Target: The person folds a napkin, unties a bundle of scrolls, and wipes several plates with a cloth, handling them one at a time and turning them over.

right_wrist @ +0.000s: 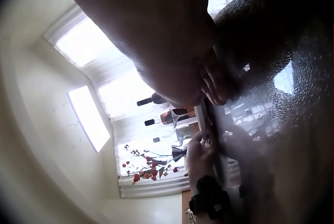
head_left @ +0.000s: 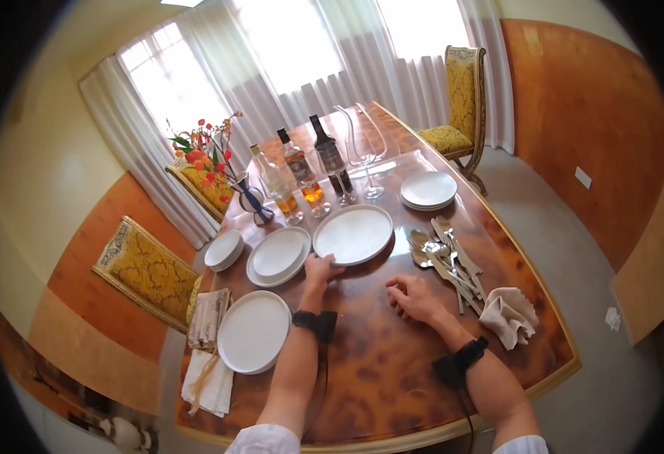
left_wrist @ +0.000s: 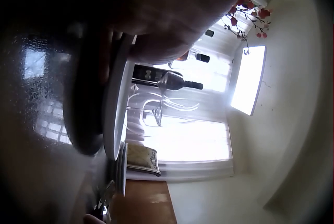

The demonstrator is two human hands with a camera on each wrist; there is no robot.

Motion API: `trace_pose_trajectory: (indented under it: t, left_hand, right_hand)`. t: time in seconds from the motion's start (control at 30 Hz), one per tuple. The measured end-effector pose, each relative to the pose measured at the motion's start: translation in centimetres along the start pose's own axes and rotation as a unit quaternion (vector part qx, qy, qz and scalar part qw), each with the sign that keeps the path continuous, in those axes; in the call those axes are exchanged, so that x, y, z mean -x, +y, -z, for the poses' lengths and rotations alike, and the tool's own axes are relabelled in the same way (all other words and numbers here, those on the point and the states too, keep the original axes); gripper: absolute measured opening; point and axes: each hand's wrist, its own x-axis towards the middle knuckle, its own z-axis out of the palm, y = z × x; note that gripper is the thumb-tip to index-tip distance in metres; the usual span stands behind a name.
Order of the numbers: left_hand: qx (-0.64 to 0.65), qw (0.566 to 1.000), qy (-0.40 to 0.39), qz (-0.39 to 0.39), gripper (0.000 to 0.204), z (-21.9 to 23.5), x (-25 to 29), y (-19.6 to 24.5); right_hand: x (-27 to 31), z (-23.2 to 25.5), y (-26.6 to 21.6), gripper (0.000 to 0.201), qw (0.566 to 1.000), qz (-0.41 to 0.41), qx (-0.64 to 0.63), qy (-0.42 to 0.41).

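Note:
My left hand (head_left: 322,271) pinches the near-left edge of a large round white plate (head_left: 353,234), thumb on top. In the left wrist view, fingers of that hand (left_wrist: 172,13) reach beneath the plate (left_wrist: 120,104), whose rim stands off the glossy tabletop. My right hand (head_left: 415,297) is to the right of the plate, apart from it, low over the table, fingers loosely bent and holding nothing. The right wrist view shows this hand (right_wrist: 172,52) dark and close, with the left hand (right_wrist: 199,156) beyond it.
Stacked plates (head_left: 277,252) and a single plate (head_left: 254,333) lie left. Bottles (head_left: 298,168), glasses (head_left: 374,170) and a flower vase (head_left: 252,200) stand behind. Rightward are another plate stack (head_left: 429,189), cutlery (head_left: 453,261) and a crumpled napkin (head_left: 509,316). Folded cloths (head_left: 209,382) lie front left.

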Motion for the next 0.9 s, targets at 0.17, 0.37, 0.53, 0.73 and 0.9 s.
trace_pose_trajectory:
  t: [0.17, 0.37, 0.53, 0.73, 0.9]
  left_hand:
    - [-0.090, 0.992, 0.023, -0.085, 0.038, -0.4, 1.4, -0.4]
    - [-0.146, 0.981, 0.051, -0.119, 0.039, -0.9, 1.1, -0.7]
    - [-0.096, 0.985, 0.055, -0.136, 0.034, -0.8, 0.7, -0.9]
    - [-0.126, 0.982, 0.072, -0.125, 0.041, -1.1, 2.3, 0.2]
    - [-0.150, 0.957, 0.144, -0.200, 0.041, -0.7, -0.4, -2.3]
  right_hand:
    - [0.0, 0.0, 0.1, 0.025, 1.000, 0.007, 0.008, -0.011]
    - [0.3, 0.1, -0.3, 0.024, 0.998, 0.032, 0.054, -0.019]
    - [0.5, 0.2, -0.6, 0.023, 0.984, 0.081, 0.159, -0.030]
    - [0.4, -0.2, -0.3, 0.023, 0.961, 0.147, 0.232, 0.009]
    - [1.0, -0.8, -0.9, 0.023, 0.939, 0.174, 0.297, -0.001]
